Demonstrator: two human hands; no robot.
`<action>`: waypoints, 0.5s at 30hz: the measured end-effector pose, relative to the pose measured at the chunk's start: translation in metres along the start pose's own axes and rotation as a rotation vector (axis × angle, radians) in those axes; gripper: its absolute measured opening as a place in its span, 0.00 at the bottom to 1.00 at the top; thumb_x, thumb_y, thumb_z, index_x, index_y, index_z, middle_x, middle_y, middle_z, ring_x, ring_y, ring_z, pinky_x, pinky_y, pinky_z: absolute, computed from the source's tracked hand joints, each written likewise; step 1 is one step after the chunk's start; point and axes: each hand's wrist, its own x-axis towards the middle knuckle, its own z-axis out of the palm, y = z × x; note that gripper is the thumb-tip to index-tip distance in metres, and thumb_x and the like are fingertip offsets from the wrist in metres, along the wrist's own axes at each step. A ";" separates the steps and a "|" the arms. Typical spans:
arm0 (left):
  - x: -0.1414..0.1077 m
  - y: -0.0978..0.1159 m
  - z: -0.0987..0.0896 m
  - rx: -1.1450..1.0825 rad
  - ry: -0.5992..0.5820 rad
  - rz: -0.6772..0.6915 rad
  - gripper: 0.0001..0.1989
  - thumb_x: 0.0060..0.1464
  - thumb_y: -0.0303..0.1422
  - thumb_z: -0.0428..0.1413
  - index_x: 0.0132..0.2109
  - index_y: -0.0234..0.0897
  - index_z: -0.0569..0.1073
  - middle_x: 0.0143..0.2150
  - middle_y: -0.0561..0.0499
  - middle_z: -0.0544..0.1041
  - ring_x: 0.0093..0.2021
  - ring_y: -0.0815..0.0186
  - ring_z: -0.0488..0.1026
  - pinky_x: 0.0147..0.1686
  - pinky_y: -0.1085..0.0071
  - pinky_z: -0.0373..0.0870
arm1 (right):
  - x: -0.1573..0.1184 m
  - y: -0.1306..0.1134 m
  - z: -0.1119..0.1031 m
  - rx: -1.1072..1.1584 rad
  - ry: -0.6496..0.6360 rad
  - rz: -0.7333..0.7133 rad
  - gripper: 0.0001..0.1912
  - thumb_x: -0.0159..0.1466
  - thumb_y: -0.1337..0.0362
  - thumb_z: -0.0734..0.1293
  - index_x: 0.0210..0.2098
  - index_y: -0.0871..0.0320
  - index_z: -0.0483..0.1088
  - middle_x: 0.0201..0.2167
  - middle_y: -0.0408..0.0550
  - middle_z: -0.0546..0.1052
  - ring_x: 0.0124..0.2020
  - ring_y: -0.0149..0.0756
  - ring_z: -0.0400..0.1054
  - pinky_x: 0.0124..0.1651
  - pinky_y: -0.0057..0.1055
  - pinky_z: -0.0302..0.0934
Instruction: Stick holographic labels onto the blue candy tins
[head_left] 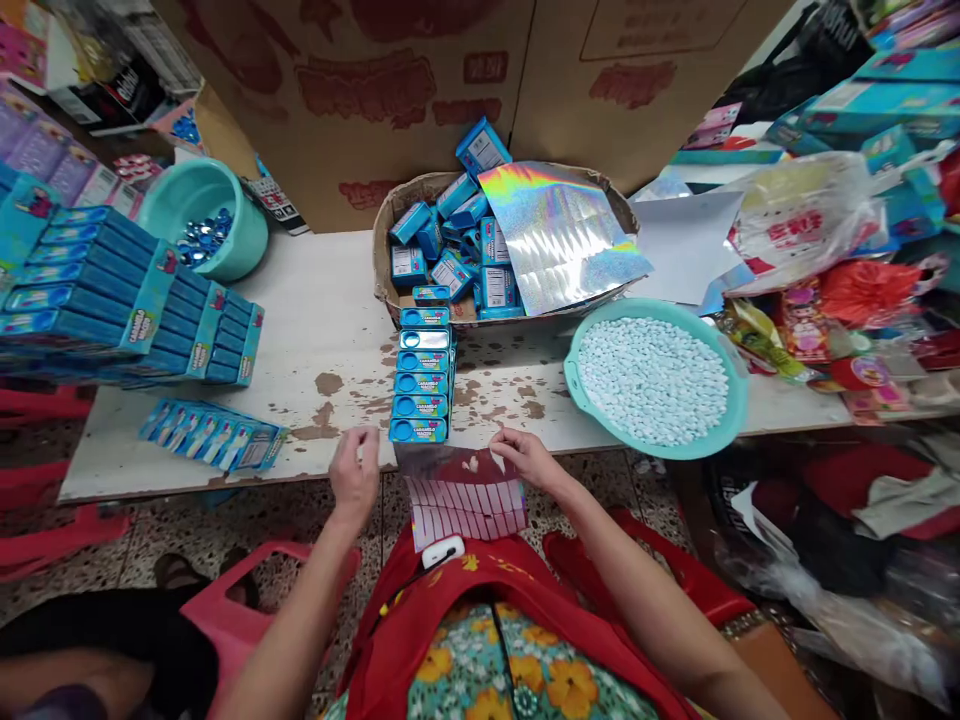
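A sheet of narrow stickers (469,508) in slanted rows lies over my lap, its upper part a dark bare backing. My right hand (523,457) is at the sheet's upper right corner, fingertips pinched on what looks like a small pale sticker. Left of the sheet, my left hand (355,472) is above the table's front edge with its fingers curled together; anything inside them is hidden. Between and beyond both hands, a row of small blue candy boxes (420,382) lies flat, overlapping up to the carton's front.
A cut-down carton (384,275) holds jumbled blue boxes, with a shiny holographic sheet (562,240) across it. Right stands a basin (739,385) of pale candies. Left are stacked display boxes (150,300), a teal bucket (251,235) and another row of boxes (214,433). Someone sits lower left.
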 end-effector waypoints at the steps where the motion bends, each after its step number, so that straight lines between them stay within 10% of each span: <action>1: -0.015 0.008 -0.003 0.018 -0.080 0.107 0.12 0.59 0.40 0.47 0.40 0.39 0.70 0.40 0.46 0.74 0.44 0.62 0.69 0.49 0.65 0.63 | -0.006 -0.005 0.000 -0.012 -0.010 -0.015 0.15 0.60 0.53 0.63 0.27 0.58 0.69 0.24 0.41 0.70 0.28 0.31 0.62 0.35 0.28 0.57; 8: -0.056 0.055 0.021 0.134 -0.617 0.385 0.14 0.60 0.41 0.46 0.44 0.41 0.72 0.41 0.46 0.76 0.45 0.60 0.69 0.53 0.60 0.57 | -0.024 -0.035 0.018 -0.022 -0.169 -0.134 0.14 0.64 0.54 0.60 0.33 0.57 0.71 0.30 0.44 0.74 0.34 0.33 0.66 0.41 0.31 0.61; 12: -0.027 0.014 -0.013 0.283 -0.710 0.205 0.16 0.61 0.40 0.41 0.39 0.40 0.72 0.36 0.47 0.76 0.37 0.62 0.71 0.40 0.69 0.62 | -0.002 -0.009 0.037 0.110 0.055 -0.069 0.20 0.61 0.54 0.63 0.50 0.55 0.65 0.50 0.51 0.71 0.47 0.38 0.67 0.49 0.38 0.62; 15: 0.022 -0.023 -0.033 0.483 -0.678 0.066 0.14 0.57 0.35 0.45 0.47 0.41 0.71 0.36 0.45 0.76 0.36 0.58 0.72 0.36 0.68 0.63 | 0.028 0.016 0.057 0.066 0.110 -0.013 0.45 0.49 0.56 0.72 0.62 0.54 0.51 0.63 0.57 0.56 0.60 0.47 0.56 0.55 0.44 0.58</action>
